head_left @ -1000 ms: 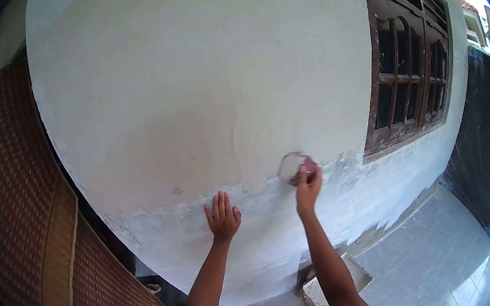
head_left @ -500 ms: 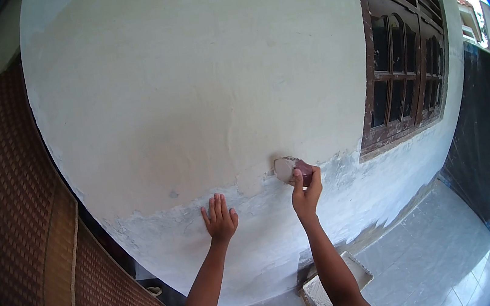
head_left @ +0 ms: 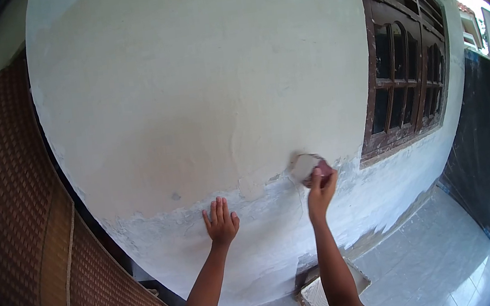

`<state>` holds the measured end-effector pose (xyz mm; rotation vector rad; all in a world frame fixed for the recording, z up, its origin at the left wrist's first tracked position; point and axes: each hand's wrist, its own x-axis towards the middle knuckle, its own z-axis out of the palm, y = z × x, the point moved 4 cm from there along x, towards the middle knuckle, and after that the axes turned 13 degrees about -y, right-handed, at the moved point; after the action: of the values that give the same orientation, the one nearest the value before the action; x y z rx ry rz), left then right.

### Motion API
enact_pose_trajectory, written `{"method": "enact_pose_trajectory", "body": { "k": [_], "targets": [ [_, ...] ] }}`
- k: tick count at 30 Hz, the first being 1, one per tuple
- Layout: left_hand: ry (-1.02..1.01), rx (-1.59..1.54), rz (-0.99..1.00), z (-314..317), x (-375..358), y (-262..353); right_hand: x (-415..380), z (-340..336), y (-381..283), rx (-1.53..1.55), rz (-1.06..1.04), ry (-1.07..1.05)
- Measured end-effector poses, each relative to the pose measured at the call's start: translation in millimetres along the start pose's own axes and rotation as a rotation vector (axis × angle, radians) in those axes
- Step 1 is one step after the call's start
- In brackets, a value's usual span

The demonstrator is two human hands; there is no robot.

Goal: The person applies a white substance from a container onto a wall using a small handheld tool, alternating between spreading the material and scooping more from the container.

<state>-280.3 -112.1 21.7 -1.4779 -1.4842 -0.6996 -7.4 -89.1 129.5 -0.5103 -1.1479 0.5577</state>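
Note:
My right hand (head_left: 321, 192) pinches a flat maroon piece with an off-white face (head_left: 310, 168) between thumb and fingers. Its outline is slightly blurred, and I cannot make out its exact kind. It is held against or very close to the wall (head_left: 189, 98), along the rough seam where the beige upper coat meets the whitish lower part. To the left, my left hand (head_left: 221, 222) lies on the wall just below that seam, fingers stretched upward. Raised streaks run down the beige coat between and above the hands.
A brown wooden window (head_left: 402, 66) is set in the wall at right. A white-smeared tray (head_left: 318, 297) stands on the grey tiled floor (head_left: 405, 262), partly behind my right forearm. Woven brown panels (head_left: 12, 200) line the left; a dark sheet (head_left: 483, 148) stands at far right.
My right hand has moved a little to the right along the seam with the maroon piece. My left hand stays at about the same place on the wall. The view has shifted slightly.

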Motion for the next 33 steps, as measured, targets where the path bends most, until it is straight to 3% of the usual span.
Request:
{"method": "enact_pose_trajectory", "body": {
  "k": [2,4,6,10,13,16,19,22,26,29,31,33],
  "targets": [
    [-0.022,-0.025,-0.008,1,-1,-1,-7,24,0,-0.011,0.029,-0.181],
    [-0.025,-0.023,-0.002,1,-1,-2,-11,44,6,-0.23,-0.1,-0.305],
    [-0.029,-0.02,0.0,0,-3,-1,-7,36,17,-0.353,-0.164,-0.296],
    [-0.014,-0.016,-0.001,0,-1,-2,5,-4,17,-0.135,-0.024,0.004],
    [-0.015,-0.015,-0.001,-1,-2,-1,5,-14,11,-0.167,-0.01,0.003],
    [-0.016,-0.016,-0.021,-3,-1,-1,-1,9,3,-0.033,-0.027,-0.18],
    [-0.021,-0.025,-0.042,-4,-1,-2,-4,20,17,-0.101,0.016,-0.276],
    [-0.018,-0.031,-0.044,-4,0,-2,1,7,7,-0.233,-0.026,-0.155],
    [-0.033,-0.017,-0.046,-3,-2,-2,3,-15,6,-0.137,-0.063,-0.009],
    [-0.015,-0.03,-0.003,-2,-1,-2,-12,15,12,-0.02,0.01,-0.259],
    [-0.023,-0.039,-0.001,-1,-2,-2,-26,45,7,-0.151,0.027,-0.427],
    [-0.026,-0.045,-0.002,-1,-2,-2,-36,71,9,-0.19,-0.101,-0.511]
  ]
}}
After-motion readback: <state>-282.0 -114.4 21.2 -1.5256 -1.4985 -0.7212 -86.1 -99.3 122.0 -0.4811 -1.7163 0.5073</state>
